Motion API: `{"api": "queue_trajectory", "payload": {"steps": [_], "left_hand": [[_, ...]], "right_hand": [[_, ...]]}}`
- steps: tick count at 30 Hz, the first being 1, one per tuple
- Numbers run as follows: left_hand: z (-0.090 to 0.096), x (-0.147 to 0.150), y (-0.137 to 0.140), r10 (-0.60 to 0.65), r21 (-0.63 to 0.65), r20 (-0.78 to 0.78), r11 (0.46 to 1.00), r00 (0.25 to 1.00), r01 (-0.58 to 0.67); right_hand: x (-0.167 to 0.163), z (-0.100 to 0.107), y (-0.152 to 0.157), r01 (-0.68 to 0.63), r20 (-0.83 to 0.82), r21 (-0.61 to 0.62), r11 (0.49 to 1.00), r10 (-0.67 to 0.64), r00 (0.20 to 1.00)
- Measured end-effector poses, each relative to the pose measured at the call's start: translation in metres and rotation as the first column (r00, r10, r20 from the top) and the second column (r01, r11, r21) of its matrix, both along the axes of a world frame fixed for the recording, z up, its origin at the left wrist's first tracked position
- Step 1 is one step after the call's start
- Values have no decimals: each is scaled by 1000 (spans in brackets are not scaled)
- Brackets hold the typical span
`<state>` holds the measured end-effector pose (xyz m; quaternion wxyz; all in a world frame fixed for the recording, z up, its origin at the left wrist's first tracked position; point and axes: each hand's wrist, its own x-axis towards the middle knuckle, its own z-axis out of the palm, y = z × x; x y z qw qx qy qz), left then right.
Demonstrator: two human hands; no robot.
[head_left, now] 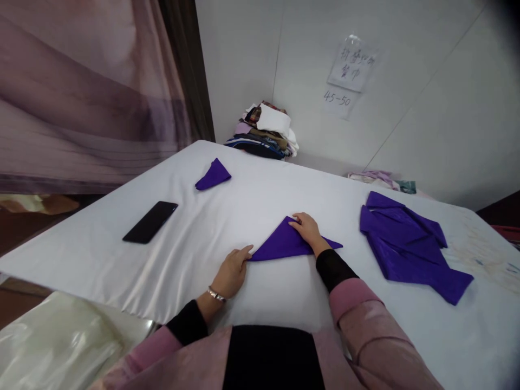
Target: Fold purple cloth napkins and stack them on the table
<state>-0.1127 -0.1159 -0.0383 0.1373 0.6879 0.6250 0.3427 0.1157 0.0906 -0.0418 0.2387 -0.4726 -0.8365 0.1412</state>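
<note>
Resting on the white tablecloth [260, 292], the folded purple napkin [278, 244] makes a triangle right in front of the person, long edge toward the body, peak pointing away. And there's the left hand [233, 271], thumb and forefinger at the very tip of the left corner, other fingers curled; whether they pinch the fabric, one cannot tell. Over to the right hand [307, 230]: it lies across the slope beside the peak, fingers bent, any grip impossible to tell, and the right corner pokes out past the wrist. Room to the left: a broad wrinkled stretch of white reaches to a black phone [150, 222] and a smaller folded napkin [214, 175] farther back. Rightward, a narrower strip separates the wrist from loosely layered purple cloth [406, 241].
</note>
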Motion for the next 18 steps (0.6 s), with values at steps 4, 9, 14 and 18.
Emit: {"api": "queue_trajectory", "payload": {"steps": [4, 9, 14, 18], "left_hand": [[-2, -2, 0, 5, -16, 14, 1000, 1000, -5], [-1, -12, -3, 46, 13, 1, 999, 999, -46], [25, -1, 4, 19, 68, -44, 998, 999, -16], [49, 33, 31, -193, 72, -109, 977, 975, 201]], "right_hand": [[2, -2, 1, -23, -6, 7, 1000, 23, 1000], [2, -4, 3, -28, 6, 28, 999, 28, 1000], [2, -6, 3, -25, 12, 22, 999, 24, 1000], [-1, -5, 2, -17, 13, 38, 999, 16, 1000]]}}
